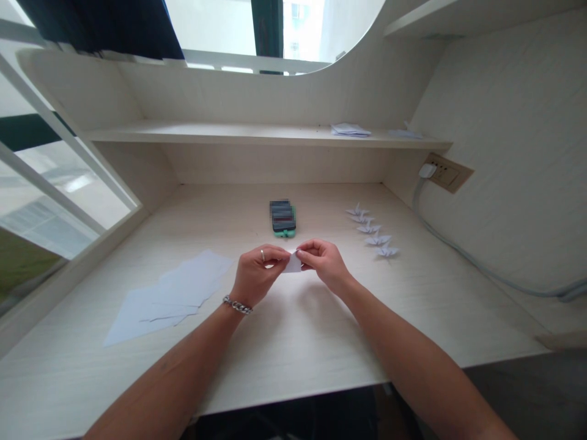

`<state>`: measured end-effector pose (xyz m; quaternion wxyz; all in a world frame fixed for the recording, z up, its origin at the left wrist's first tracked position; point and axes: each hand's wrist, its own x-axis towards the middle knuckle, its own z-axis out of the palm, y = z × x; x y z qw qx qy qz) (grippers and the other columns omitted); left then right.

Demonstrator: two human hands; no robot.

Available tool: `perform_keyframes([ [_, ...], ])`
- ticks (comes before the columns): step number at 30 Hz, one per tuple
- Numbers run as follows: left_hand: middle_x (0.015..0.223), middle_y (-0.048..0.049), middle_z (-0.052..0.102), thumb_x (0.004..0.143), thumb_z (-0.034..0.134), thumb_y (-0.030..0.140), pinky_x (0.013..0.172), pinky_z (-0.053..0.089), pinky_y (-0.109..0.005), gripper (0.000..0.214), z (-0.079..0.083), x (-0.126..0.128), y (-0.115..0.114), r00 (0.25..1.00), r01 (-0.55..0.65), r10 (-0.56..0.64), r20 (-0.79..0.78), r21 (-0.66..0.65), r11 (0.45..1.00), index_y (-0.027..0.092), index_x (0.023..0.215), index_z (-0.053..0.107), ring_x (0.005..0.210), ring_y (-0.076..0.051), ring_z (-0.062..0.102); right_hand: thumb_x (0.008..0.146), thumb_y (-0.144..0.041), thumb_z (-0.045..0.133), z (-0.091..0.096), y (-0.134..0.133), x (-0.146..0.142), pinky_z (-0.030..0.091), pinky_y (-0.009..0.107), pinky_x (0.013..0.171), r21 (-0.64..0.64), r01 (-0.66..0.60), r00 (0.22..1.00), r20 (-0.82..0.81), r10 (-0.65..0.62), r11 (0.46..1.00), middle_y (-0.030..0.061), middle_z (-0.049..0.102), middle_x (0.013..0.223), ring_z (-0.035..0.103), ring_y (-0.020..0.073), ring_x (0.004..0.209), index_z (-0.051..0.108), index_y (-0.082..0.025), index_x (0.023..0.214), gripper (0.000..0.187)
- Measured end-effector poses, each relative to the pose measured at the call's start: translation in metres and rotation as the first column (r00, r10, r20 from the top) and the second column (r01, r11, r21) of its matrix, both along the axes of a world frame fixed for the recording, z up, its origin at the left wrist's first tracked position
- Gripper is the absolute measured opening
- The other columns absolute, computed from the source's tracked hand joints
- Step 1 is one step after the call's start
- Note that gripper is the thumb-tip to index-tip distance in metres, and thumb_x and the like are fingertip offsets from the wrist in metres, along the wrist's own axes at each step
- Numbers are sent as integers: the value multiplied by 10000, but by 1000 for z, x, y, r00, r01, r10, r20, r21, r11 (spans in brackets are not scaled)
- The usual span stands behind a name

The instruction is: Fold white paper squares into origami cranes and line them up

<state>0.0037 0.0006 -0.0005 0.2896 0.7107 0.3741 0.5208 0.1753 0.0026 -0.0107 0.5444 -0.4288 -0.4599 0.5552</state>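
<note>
A small folded piece of white paper point(293, 263) is held just above the pale wooden desk point(293, 342), near its middle. My left hand point(255, 274), with a ring and a chain bracelet, pinches its left end. Its right end is pinched by my right hand point(324, 260). Both hands have their fingers closed on the paper.
Loose white sheets point(172, 293) lie at the left. A phone in a green case point(282, 218) lies behind my hands. Several folded paper cranes point(373, 232) sit in a row at the right. More paper point(349, 129) rests on the shelf. A cable point(458, 247) runs from a wall socket point(446, 172).
</note>
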Motion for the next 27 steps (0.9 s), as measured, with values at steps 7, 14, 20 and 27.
perform_keyframes([
  [7, 844, -67, 728, 767, 675, 213, 705, 521, -281, 93, 7, -3, -1, 992, 22, -3, -128, 148, 989, 239, 758, 764, 752, -171, 665, 583, -412, 800, 2, -2, 0, 528, 261, 544, 24, -11, 1000, 17, 11, 1000, 5, 679, 657, 626, 129, 589, 646, -159, 752, 341],
  [14, 857, -78, 734, 762, 677, 250, 713, 513, -284, 91, 10, -3, -2, 986, 22, 0, -167, 132, 991, 246, 734, 764, 755, -178, 666, 600, -416, 794, 1, -2, 1, 529, 271, 561, 42, -25, 999, 37, 23, 999, 12, 685, 685, 635, 139, 618, 650, -161, 780, 344],
  [20, 862, -81, 734, 761, 680, 248, 713, 513, -289, 90, 11, -3, -2, 988, 34, -14, -153, 126, 991, 248, 735, 766, 752, -180, 665, 602, -405, 792, 1, -2, 1, 527, 269, 562, 39, -27, 999, 31, 26, 999, 11, 683, 687, 631, 137, 621, 649, -163, 779, 333],
  [27, 814, -71, 725, 712, 725, 277, 705, 526, -290, 76, 6, 0, -1, 1000, 16, -14, 20, -84, 996, 204, 727, 736, 759, -184, 661, 602, -408, 784, -2, 0, 1, 500, 259, 543, 51, -1, 999, 49, -2, 999, 8, 673, 675, 603, 129, 598, 646, -170, 763, 318],
])
